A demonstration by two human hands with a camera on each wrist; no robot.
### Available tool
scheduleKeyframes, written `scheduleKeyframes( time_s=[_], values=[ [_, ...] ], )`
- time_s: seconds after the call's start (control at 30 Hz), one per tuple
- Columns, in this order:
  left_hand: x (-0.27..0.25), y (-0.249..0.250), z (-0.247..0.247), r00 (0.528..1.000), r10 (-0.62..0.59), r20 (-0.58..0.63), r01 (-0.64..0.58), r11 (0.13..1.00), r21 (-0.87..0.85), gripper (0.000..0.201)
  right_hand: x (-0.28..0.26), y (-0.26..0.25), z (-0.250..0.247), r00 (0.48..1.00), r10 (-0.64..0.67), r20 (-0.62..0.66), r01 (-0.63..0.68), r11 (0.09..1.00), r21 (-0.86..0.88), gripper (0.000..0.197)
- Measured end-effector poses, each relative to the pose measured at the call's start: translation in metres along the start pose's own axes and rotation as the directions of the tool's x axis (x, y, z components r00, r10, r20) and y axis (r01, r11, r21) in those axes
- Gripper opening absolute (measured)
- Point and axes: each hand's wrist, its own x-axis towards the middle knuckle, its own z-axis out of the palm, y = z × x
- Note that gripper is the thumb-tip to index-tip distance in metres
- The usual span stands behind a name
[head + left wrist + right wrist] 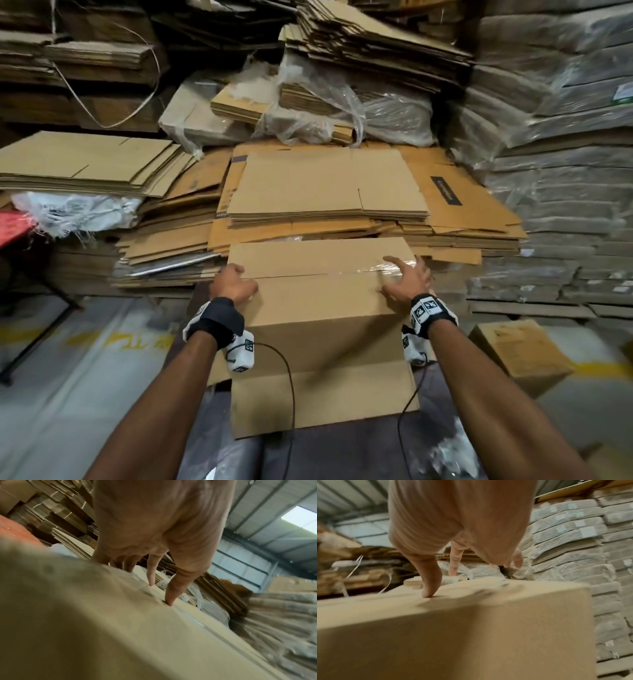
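A brown cardboard box [322, 308] stands right in front of me, its top flaps closed. Clear tape [373, 270] runs along the right part of the top seam. My left hand [234, 281] rests on the box's top left corner. In the left wrist view its fingertips [169, 601] press down on the box top [102, 628] at the seam. My right hand [400, 277] is spread over the taped right end. The right wrist view shows its thumb [428, 592] pressing the box top [453, 628] while the other fingers hover. A loose lower flap [325, 397] hangs at the front.
Stacks of flattened cardboard [325, 192] rise just behind the box and to the left [85, 161]. Plastic-wrapped bundles [565, 205] form a wall on the right. A small closed box [513, 356] sits on the floor at right, and a red table [13, 222] stands at left.
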Motion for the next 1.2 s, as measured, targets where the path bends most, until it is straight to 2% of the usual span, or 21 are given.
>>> scheduleKeyframes(
  time_s=[0.1,0.2,0.3,0.43,0.6,0.67,0.73,0.8,0.83,0.9,1.0,1.1,1.2],
  values=[
    [-0.015,-0.017,0.032,0.998,-0.006,0.055,0.001,0.997,0.078,0.061,-0.007,0.012,0.047,0.998,-0.059,0.01,0.06,0.985,-0.163,0.063],
    [-0.033,-0.029,0.055,0.998,-0.031,0.061,0.026,0.997,0.078,0.067,-0.023,0.011,0.085,0.992,-0.114,-0.055,0.097,0.966,-0.241,0.049],
    [-0.043,-0.031,0.061,0.998,-0.06,0.021,0.06,0.998,0.003,0.077,-0.043,0.003,0.113,0.988,-0.104,-0.115,0.078,0.974,-0.212,0.058],
    [-0.06,-0.035,0.064,0.997,-0.081,0.005,0.081,0.996,-0.044,0.09,-0.071,-0.009,0.147,0.988,-0.1,-0.12,0.083,0.987,-0.137,0.076],
    [-0.079,-0.048,0.069,0.994,-0.105,0.0,0.105,0.994,-0.022,0.101,-0.06,0.007,0.153,0.951,-0.289,-0.104,0.285,0.957,-0.055,0.085],
    [-0.084,-0.05,0.071,0.994,-0.111,0.004,0.111,0.992,-0.06,0.104,-0.044,0.018,0.142,0.93,-0.361,-0.068,0.362,0.932,-0.009,0.086],
    [-0.089,-0.051,0.081,0.996,-0.087,-0.002,0.086,0.989,-0.12,0.106,-0.029,0.023,0.128,0.924,-0.381,-0.016,0.382,0.924,0.008,0.082],
    [-0.094,-0.055,0.096,0.999,0.007,-0.034,-0.015,0.967,-0.256,0.095,-0.02,0.017,0.118,0.923,-0.383,0.027,0.384,0.922,-0.056,0.067],
    [-0.095,-0.059,0.103,0.998,0.042,-0.056,-0.059,0.934,-0.352,0.082,-0.019,0.013,0.117,0.916,-0.399,0.025,0.399,0.909,-0.118,0.06],
    [-0.098,-0.067,0.111,0.997,0.02,-0.078,-0.058,0.849,-0.524,0.059,-0.027,-0.001,0.122,0.889,-0.458,-0.009,0.45,0.876,-0.174,0.061],
    [-0.097,-0.082,0.117,0.999,0.009,-0.031,-0.027,0.753,-0.658,0.031,-0.058,-0.031,0.15,0.878,-0.479,0.007,0.478,0.877,0.043,0.063],
    [-0.093,-0.097,0.119,0.998,0.065,0.016,-0.039,0.764,-0.644,0.032,-0.087,-0.058,0.183,0.895,-0.443,-0.059,0.447,0.884,0.139,0.045],
    [-0.094,-0.105,0.121,0.988,0.154,0.0,-0.128,0.822,-0.555,0.036,-0.095,-0.066,0.199,0.909,-0.385,-0.159,0.405,0.906,0.123,0.035]
  ],
)
